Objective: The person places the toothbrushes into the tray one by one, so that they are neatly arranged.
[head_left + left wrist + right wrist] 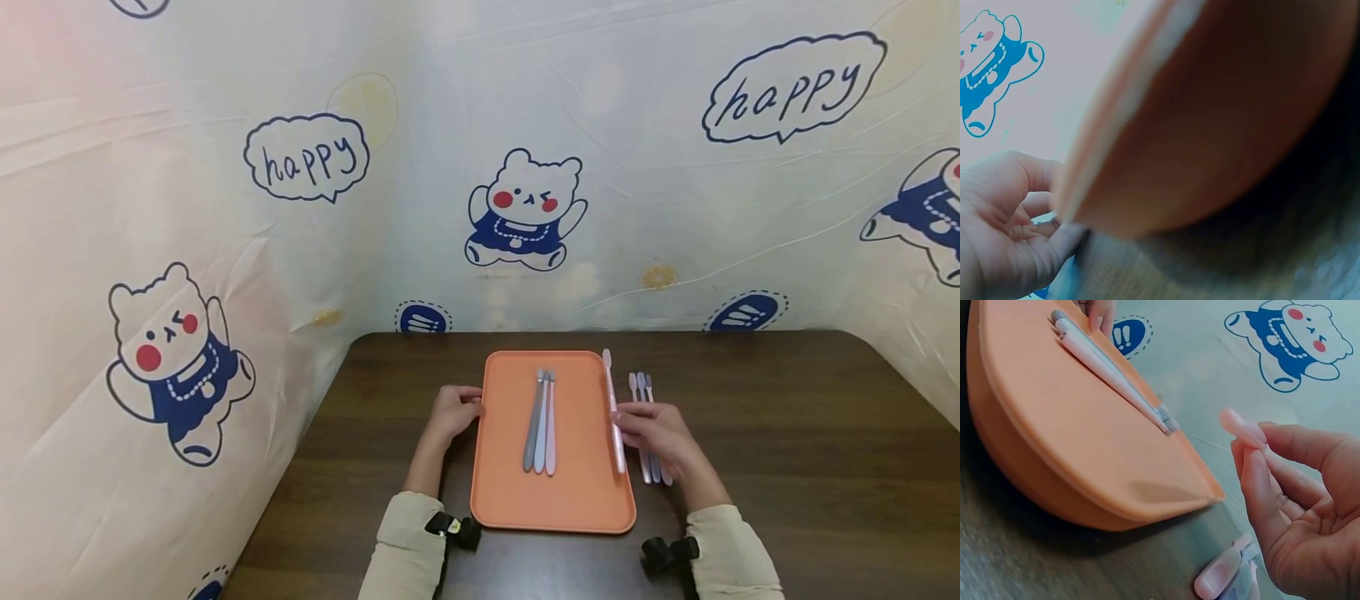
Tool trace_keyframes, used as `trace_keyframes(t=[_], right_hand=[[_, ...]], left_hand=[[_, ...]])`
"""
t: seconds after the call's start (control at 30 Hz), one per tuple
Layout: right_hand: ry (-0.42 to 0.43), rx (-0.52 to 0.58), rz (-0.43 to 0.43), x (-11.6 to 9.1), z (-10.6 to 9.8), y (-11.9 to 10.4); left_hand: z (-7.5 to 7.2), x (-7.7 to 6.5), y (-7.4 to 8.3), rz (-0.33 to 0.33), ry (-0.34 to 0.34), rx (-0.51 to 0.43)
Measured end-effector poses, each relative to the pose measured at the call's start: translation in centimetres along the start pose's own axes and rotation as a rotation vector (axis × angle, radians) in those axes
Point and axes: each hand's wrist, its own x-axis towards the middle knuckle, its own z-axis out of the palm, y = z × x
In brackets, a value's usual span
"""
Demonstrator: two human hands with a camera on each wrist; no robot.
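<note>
An orange tray [577, 500] lies on the table, and my left hand [452, 412] holds its left edge. In the left wrist view, thumb and fingers pinch the tray rim [1075, 209]. My right hand [663, 437] pinches a pink toothbrush [617, 450] by its handle, lengthwise over the tray's right rim. Its rounded handle end [1239, 425] sticks out past the fingertips in the right wrist view. On the tray, a grey toothbrush [533, 433], a light blue toothbrush [541, 446] and a pale pink toothbrush [551, 446] lie side by side, heads away from me.
Right of the tray, several more toothbrushes [647, 468] lie on the dark wooden table [810, 467], partly behind the right hand. A printed cloth [420, 167] with cartoon bears hangs around the table's back and sides. Both wrists wear black straps.
</note>
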Motion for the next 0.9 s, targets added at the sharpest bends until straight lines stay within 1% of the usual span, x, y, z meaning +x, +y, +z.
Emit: trace_keyframes(t=[0.33, 0.53, 0.63, 0.9], right_hand=[[0.002, -0.009, -0.007, 0.2, 0.4, 0.2], [-0.009, -0.014, -0.014, 0.1, 0.9, 0.0], [0.000, -0.016, -0.013, 0.1, 1.3, -0.1], [-0.003, 0.004, -0.026, 0.4, 1.9, 0.1]], left_hand=[[0.0, 0.1, 0.0, -0.004, -0.001, -0.004], [0.0, 0.0, 0.1, 0.002, 0.001, 0.000], [0.0, 0.0, 0.1, 0.003, 0.002, -0.001], [0.0, -0.1, 0.1, -0.002, -0.001, 0.002]])
